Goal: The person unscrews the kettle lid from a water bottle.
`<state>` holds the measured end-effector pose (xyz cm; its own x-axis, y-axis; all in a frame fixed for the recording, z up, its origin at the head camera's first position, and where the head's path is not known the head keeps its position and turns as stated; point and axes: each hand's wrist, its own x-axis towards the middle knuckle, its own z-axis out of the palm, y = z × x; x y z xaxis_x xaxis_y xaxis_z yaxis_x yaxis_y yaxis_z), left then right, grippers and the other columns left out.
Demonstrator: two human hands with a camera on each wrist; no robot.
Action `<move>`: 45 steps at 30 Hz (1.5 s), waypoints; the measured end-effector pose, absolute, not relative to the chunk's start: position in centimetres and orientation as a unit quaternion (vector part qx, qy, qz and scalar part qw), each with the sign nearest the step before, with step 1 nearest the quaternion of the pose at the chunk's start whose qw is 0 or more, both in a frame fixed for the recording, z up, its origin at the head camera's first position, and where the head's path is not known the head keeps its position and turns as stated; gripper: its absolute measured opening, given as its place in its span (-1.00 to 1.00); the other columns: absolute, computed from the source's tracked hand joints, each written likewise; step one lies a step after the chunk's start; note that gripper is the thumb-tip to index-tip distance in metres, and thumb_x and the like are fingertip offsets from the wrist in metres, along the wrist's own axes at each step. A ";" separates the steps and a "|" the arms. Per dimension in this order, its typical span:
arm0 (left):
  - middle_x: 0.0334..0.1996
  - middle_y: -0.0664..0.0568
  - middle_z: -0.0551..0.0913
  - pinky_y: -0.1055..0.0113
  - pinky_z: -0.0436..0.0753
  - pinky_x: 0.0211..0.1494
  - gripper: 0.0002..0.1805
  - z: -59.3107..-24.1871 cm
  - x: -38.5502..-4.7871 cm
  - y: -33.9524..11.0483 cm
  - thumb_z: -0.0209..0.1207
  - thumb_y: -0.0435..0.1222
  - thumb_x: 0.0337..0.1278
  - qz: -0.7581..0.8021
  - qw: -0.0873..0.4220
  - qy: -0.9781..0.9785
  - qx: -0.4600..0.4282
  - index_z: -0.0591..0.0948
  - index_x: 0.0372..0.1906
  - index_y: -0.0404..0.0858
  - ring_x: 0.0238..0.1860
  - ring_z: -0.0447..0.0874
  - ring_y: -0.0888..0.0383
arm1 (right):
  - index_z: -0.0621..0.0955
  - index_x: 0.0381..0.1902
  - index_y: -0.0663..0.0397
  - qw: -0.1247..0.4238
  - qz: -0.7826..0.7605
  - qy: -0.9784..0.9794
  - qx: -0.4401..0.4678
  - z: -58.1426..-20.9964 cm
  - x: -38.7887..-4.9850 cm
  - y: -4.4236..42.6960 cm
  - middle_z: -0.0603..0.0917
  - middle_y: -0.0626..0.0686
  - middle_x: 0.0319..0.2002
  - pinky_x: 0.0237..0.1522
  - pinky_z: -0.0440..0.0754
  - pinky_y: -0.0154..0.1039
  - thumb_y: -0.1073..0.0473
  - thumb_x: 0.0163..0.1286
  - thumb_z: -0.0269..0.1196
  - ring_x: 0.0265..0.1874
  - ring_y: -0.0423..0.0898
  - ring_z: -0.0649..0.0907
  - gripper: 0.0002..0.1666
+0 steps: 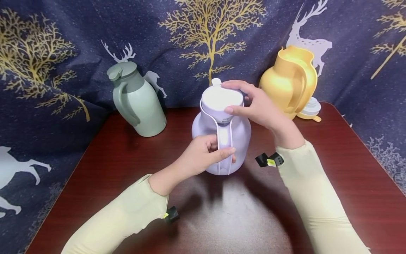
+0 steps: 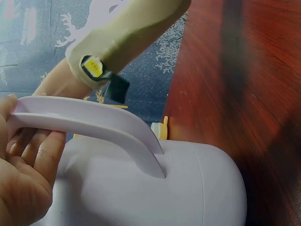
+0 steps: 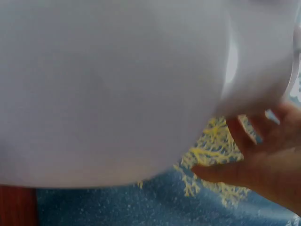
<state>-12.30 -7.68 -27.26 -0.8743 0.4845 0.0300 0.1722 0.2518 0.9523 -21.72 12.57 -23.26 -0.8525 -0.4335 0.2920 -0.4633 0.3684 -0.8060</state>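
Lavender jug (image 1: 242, 135) | at middle of tabletop (image 1: 127, 162), between green jug (image 1: 144, 107) and yellow jug (image 1: 280, 84); base contact I cannot tell | left hand (image 1: 204, 151) grips handle (image 1: 224, 134), probably for keeping it steady | right hand (image 1: 252, 100) holds lid (image 1: 219, 98) across its edge, perhaps for better control

The jug (image 1: 224, 135) is pale lilac, its lid (image 1: 222, 99) a whiter lilac; the left-hand jug (image 1: 144, 107) is soft sage green with a darker grey-green top (image 1: 129, 72), and the other jug (image 1: 279, 84) is warm yellow, beside a pale grey-white and yellow stopper (image 1: 310, 107). The table (image 1: 342, 165) shows reddish-brown wood grain. Behind, a white-speckled navy cloth (image 1: 146, 21) carries golden branching trees and pale grey deer, while the sleeves (image 1: 309, 187) are plain cream.
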 end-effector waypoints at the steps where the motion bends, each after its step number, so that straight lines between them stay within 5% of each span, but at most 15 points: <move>1: -0.31 -0.15 0.82 0.36 0.67 -0.14 -0.79 -27.2 -12.3 -7.7 0.24 -0.27 0.37 0.574 0.137 0.779 0.210 0.69 -0.12 -0.36 -0.34 0.68 0.34 | 0.53 0.38 0.04 -0.002 0.493 -0.826 0.275 -23.1 -22.0 12.8 0.51 0.06 0.44 0.37 0.40 -0.10 0.28 0.28 0.40 0.34 -0.11 0.48 -0.31; 8: -0.30 -0.15 0.82 0.39 0.65 -0.18 -0.81 -27.2 -12.4 -7.7 0.25 -0.27 0.37 0.576 0.141 0.780 0.199 0.70 -0.12 -0.34 -0.35 0.68 0.32 | 0.47 0.44 0.02 -0.093 0.491 -0.803 0.325 -22.0 -23.5 13.6 0.46 0.04 0.47 0.11 0.51 -0.46 0.26 0.32 0.38 0.16 -0.26 0.54 -0.27; 20: -0.29 -0.13 0.83 0.39 0.65 -0.16 -0.80 -27.3 -12.5 -7.6 0.26 -0.25 0.36 0.570 0.142 0.786 0.194 0.72 -0.12 -0.31 -0.32 0.69 0.28 | 0.18 0.63 -0.10 -0.164 0.506 -0.773 0.347 -22.6 -24.4 14.4 0.25 0.04 0.60 0.39 0.30 -0.44 -0.04 0.39 0.37 0.47 -0.18 0.31 -0.03; 26: -0.27 -0.16 0.83 0.37 0.66 -0.13 -0.80 -27.3 -12.4 -7.7 0.26 -0.26 0.37 0.572 0.143 0.785 0.191 0.71 -0.09 -0.32 -0.30 0.71 0.28 | 0.10 0.64 -0.04 -0.040 0.519 -0.795 0.310 -23.8 -21.5 13.2 0.20 0.11 0.62 0.55 0.23 0.09 -0.69 0.03 0.25 0.55 0.06 0.27 0.42; 30: -0.29 -0.16 0.83 0.36 0.67 -0.14 -0.78 -27.4 -12.4 -7.6 0.24 -0.27 0.37 0.573 0.141 0.783 0.198 0.70 -0.08 -0.36 -0.33 0.71 0.31 | 0.27 0.57 0.04 0.075 0.493 -0.839 0.219 -24.8 -18.7 11.8 0.30 0.14 0.57 0.54 0.27 0.17 -0.89 -0.24 0.08 0.49 0.15 0.28 0.59; 33: -0.29 -0.17 0.83 0.35 0.68 -0.13 -0.77 -27.3 -12.4 -7.5 0.23 -0.27 0.37 0.571 0.140 0.783 0.205 0.69 -0.08 -0.38 -0.34 0.71 0.34 | 0.36 0.52 0.07 0.109 0.490 -0.845 0.185 -25.0 -17.8 11.3 0.35 0.14 0.54 0.54 0.31 0.11 -0.73 0.00 0.26 0.47 0.13 0.26 0.36; 38: -0.28 -0.18 0.82 0.36 0.68 -0.14 -0.78 -27.1 -12.3 -7.6 0.22 -0.27 0.38 0.562 0.143 0.787 0.210 0.70 -0.09 -0.38 -0.34 0.70 0.34 | 0.42 0.47 0.10 0.122 0.457 -0.863 0.178 -24.2 -18.0 11.0 0.50 0.19 0.43 0.45 0.30 0.08 0.03 0.17 0.53 0.42 0.14 0.32 -0.05; 45: -0.30 -0.13 0.83 0.36 0.67 -0.15 -0.77 -27.0 -12.3 -7.7 0.22 -0.24 0.39 0.560 0.144 0.789 0.208 0.71 -0.11 -0.35 -0.34 0.69 0.32 | 0.54 0.36 0.09 0.112 0.472 -0.855 0.183 -24.0 -19.2 11.4 0.58 0.16 0.35 0.40 0.37 0.07 0.12 0.11 0.57 0.32 0.08 0.44 -0.16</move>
